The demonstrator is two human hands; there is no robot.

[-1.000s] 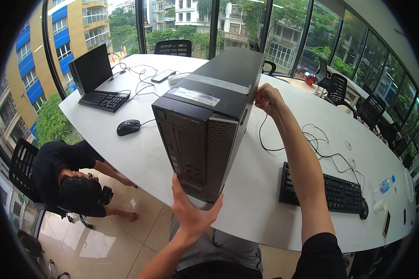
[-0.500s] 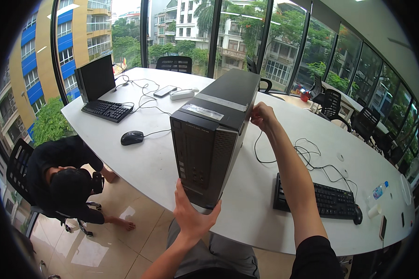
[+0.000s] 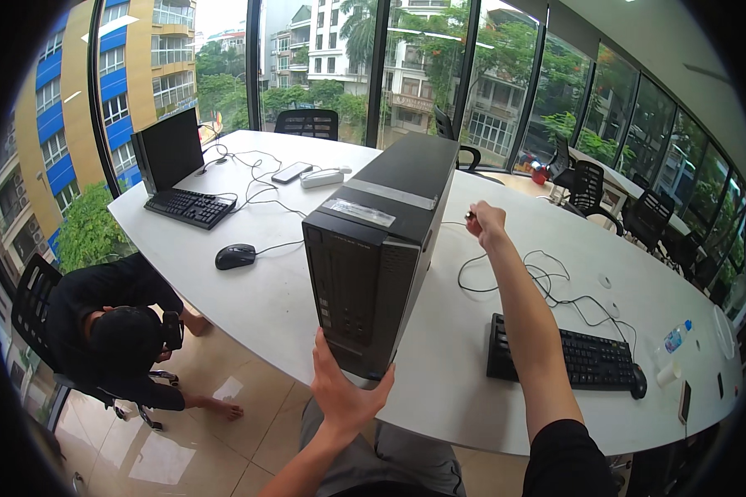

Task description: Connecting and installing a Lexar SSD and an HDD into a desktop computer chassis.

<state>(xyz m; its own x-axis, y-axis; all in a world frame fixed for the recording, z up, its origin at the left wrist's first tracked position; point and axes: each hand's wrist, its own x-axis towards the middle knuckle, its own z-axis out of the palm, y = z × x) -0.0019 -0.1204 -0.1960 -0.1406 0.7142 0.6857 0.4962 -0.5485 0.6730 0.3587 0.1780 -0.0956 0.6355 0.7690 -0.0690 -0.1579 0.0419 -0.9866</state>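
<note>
**Tower case steadied at desk edge; right hand off the case, at a cable end**

The black upright desktop computer tower with a grey front panel point(image 3: 381, 257) stands on the white oval desk point(image 3: 249, 298), its front face at the near edge, close to the person's body.

Left hand point(image 3: 344, 393): flat against the lower front of the tower, fingers spread wide and pointing up, thumb out to the side. It braces the case and closes on nothing.

Right hand point(image 3: 485, 224): beside the tower's right flank near the rear, apart from the case. One second ago this hand lay on the upper rear edge of the tower; now it is off it, with the fingers pinched narrow on what looks like the small metal end of a thin black cable point(image 3: 506, 277) that loops across the desk. The exact connector is too small to tell.

Change read: the tower itself keeps its place on the desk. My judgement is that the work has passed from handling the case to handling its cabling.

Nearby: a black keyboard point(image 3: 572, 360) to the right, a black mouse point(image 3: 235, 256) to the left. A person in dark clothes point(image 3: 116, 331) crouches on the floor at left.
</note>
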